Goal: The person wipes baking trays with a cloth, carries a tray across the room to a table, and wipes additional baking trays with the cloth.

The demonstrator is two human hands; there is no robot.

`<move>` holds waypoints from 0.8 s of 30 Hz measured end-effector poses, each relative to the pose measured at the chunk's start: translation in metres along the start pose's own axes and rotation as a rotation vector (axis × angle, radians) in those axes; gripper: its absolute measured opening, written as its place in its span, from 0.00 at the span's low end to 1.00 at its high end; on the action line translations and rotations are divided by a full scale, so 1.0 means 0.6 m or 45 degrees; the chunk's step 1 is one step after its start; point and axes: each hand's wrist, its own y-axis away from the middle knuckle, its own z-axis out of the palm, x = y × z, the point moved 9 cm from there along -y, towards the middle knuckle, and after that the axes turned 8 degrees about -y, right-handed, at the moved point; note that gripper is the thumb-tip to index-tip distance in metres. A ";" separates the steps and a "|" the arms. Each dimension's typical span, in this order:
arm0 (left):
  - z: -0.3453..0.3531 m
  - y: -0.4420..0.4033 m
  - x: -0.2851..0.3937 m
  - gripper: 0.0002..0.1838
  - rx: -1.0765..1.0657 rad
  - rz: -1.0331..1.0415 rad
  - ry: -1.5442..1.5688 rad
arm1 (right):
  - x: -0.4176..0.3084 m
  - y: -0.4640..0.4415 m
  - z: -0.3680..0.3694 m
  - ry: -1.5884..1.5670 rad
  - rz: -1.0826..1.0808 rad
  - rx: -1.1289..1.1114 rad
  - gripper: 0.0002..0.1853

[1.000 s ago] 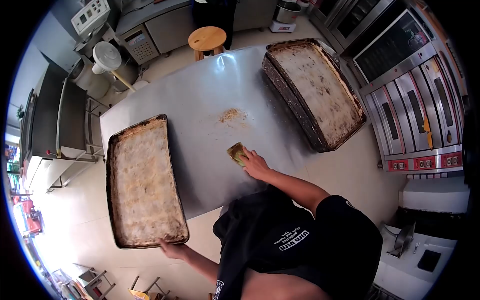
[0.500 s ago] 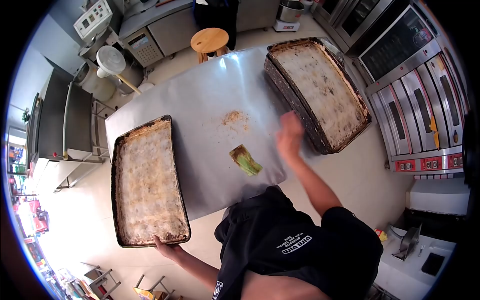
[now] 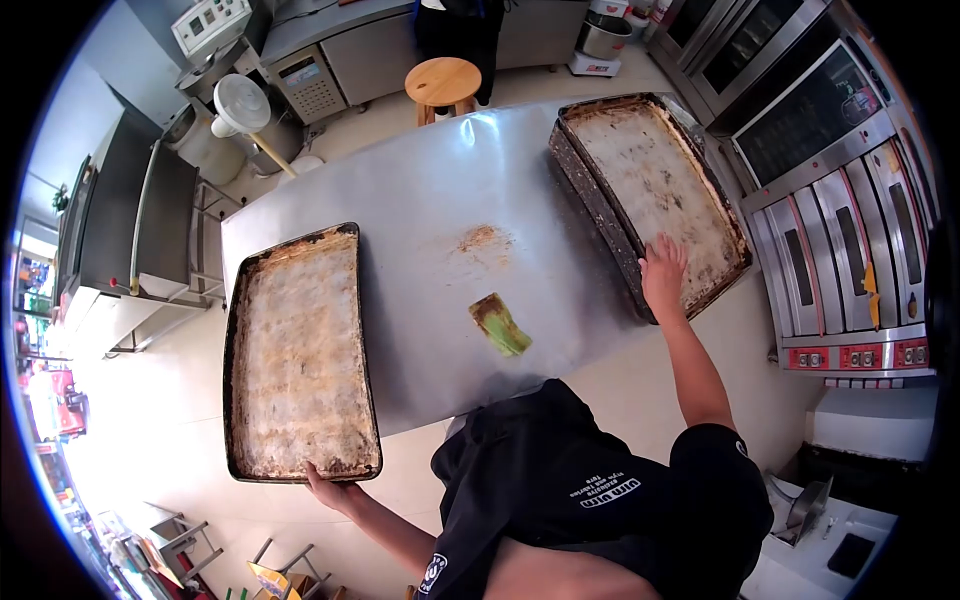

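My left hand grips the near edge of a worn baking tray, which rests at the left end of the metal table. Over the near part of the top tray of a stack at the table's right is my right hand, its fingers spread; whether they touch the tray cannot be made out. A green and brown scraper or pad lies on the table between the trays. Brown crumbs are scattered beyond it.
A wooden stool stands past the table's far edge, with a person in dark clothes behind it. Ovens line the right side. At the left are a steel bench and a white round-topped object.
My right hand let go of the green and brown piece and moved right to the tray stack. My left hand still holds the left tray. The view has shifted slightly.
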 end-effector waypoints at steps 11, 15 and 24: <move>-0.017 -0.031 0.028 0.31 -0.048 0.097 0.092 | -0.177 0.066 0.114 -0.766 -0.149 0.021 0.20; -0.007 -0.009 0.079 0.36 0.000 0.306 -0.034 | -0.457 0.150 0.126 -0.986 -0.569 -0.324 0.25; 0.085 0.239 0.270 0.41 -0.019 0.839 -0.372 | -0.496 0.144 0.298 -1.188 -0.321 -0.561 0.26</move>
